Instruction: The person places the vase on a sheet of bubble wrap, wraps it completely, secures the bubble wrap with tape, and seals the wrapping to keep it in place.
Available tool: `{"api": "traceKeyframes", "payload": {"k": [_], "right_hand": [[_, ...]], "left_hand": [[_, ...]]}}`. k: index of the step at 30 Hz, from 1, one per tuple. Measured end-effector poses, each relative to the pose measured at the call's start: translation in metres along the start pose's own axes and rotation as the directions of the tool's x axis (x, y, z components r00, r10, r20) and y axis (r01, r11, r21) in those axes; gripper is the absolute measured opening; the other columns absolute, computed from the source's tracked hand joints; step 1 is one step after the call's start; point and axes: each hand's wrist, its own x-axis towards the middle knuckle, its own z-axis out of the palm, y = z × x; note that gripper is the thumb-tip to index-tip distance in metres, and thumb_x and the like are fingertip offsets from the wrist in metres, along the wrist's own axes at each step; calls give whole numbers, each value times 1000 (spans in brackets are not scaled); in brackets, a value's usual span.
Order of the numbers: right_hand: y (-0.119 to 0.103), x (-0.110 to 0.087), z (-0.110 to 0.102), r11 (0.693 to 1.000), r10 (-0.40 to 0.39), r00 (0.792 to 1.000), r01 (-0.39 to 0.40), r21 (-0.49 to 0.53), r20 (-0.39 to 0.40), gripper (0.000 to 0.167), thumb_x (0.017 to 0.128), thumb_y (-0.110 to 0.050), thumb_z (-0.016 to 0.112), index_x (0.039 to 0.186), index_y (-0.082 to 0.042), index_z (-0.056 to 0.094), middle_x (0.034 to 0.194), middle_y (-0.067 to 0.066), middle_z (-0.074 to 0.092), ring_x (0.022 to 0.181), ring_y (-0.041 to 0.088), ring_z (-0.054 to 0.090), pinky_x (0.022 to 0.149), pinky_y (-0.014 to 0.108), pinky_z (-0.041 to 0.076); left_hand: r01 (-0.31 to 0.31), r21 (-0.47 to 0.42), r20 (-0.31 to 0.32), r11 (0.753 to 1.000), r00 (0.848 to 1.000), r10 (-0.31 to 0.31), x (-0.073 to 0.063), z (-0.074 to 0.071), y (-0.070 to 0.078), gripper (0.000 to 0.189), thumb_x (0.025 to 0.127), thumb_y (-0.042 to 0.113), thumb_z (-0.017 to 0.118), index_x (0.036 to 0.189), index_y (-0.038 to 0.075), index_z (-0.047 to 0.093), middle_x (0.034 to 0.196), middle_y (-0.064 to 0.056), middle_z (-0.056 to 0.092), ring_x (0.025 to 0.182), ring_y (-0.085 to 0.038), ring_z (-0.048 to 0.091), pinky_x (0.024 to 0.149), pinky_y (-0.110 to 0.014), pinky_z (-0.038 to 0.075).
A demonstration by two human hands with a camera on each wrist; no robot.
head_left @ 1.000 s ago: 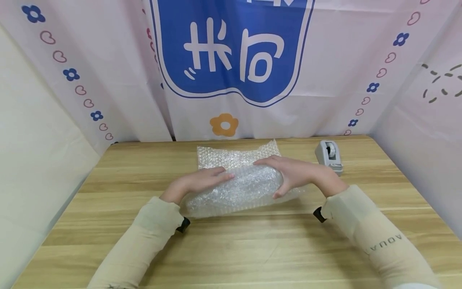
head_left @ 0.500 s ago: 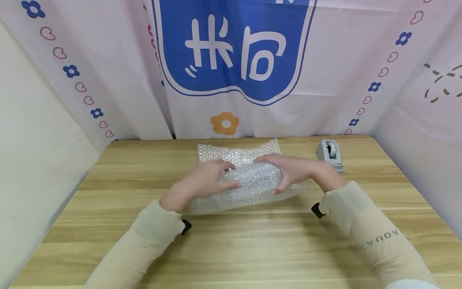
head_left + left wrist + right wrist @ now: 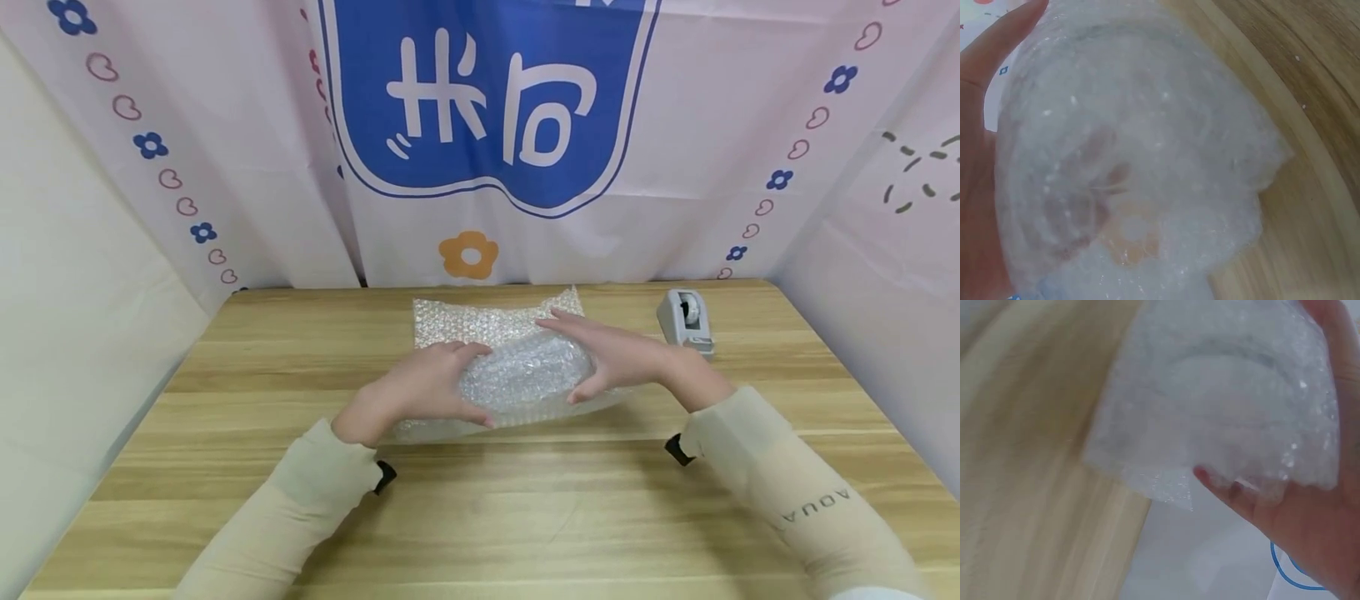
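Both hands are on a roll of bubble wrap sitting around the middle of the counter, a bit toward the far edge. The left hand has its fingers curled over the left end of the roll with the thumb tucked under the near side, so it's gripping it. The right hand wraps the right end the same way, fingers over the top and thumb on the near side. A flat tail of the wrap stretches from the roll toward the far edge. The wrist views are mostly just cloudy plastic with fingers showing through. A grey tape dispenser sits near the far right corner, apart from the roll.
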Motion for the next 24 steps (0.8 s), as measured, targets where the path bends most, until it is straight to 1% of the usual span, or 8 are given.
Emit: {"api": "traceKeyframes", "payload": {"k": [2, 5, 9, 12, 14, 17, 21, 24], "right_hand": [[0, -5, 4, 999, 10, 999, -12, -47, -42, 111, 78, -37, 89, 164, -11, 24, 168, 22, 13, 151, 43, 20, 115, 63, 30], [-3, -12, 9, 992, -4, 994, -10, -128, -111, 110, 77, -39, 90, 162, -8, 27, 166, 23, 20, 148, 45, 27, 114, 61, 34], [-9, -19, 14, 968, -46, 986, 5, -251, -158, 119, 70, -42, 95, 161, -5, 26, 162, 26, 29, 143, 46, 37, 112, 58, 37], [-11, -20, 19, 953, -48, 984, -6, -303, -171, 129, 63, -45, 98, 161, -5, 25, 160, 26, 32, 142, 46, 39, 112, 57, 39], [-11, -20, 21, 951, -37, 982, -22, -308, -185, 130, 60, -45, 99, 160, -5, 26, 159, 26, 34, 142, 45, 40, 111, 57, 39], [-9, -20, 24, 950, -33, 977, -35, -310, -212, 127, 60, -43, 100, 159, -6, 28, 157, 24, 37, 139, 44, 44, 108, 56, 43], [-6, -21, 29, 947, -77, 965, -8, -320, -252, 119, 63, -38, 99, 156, -7, 32, 152, 21, 43, 129, 41, 54, 99, 53, 52], [-5, -21, 30, 945, -107, 958, 15, -326, -268, 116, 62, -34, 98, 155, -7, 33, 149, 19, 45, 123, 38, 58, 95, 51, 55]], "left_hand": [[-8, -1, -10, 1000, 1000, 8, 0, 0, -1, 100, 74, 64, 84, 150, 8, 49, 143, -14, 59, 129, -32, 57, 106, -50, 47], [-15, -1, -13, 1000, 1000, 15, 1, 1, -3, 99, 75, 64, 84, 149, 8, 50, 142, -13, 59, 129, -31, 57, 106, -50, 48], [-25, 3, -11, 1000, 1000, 25, 3, 1, -4, 97, 77, 63, 83, 150, 7, 50, 144, -14, 58, 131, -32, 55, 108, -50, 46], [-32, 1, -14, 999, 999, 32, 5, 1, -5, 96, 77, 62, 83, 149, 7, 51, 142, -14, 60, 129, -31, 57, 107, -50, 47], [-34, 0, -16, 999, 999, 34, 5, 2, -6, 94, 78, 61, 83, 149, 8, 51, 141, -13, 61, 127, -30, 59, 106, -49, 48], [-49, 13, -29, 999, 998, 50, 7, 3, -6, 91, 79, 58, 83, 148, 7, 52, 137, -13, 63, 124, -30, 61, 104, -48, 49], [-73, 44, -51, 996, 996, 75, 7, 3, -5, 86, 81, 55, 83, 145, 6, 54, 134, -14, 66, 120, -30, 64, 102, -48, 51], [-84, 54, -54, 995, 995, 86, 8, 2, -2, 84, 82, 55, 82, 144, 5, 55, 132, -14, 67, 118, -30, 65, 100, -47, 53]]}}
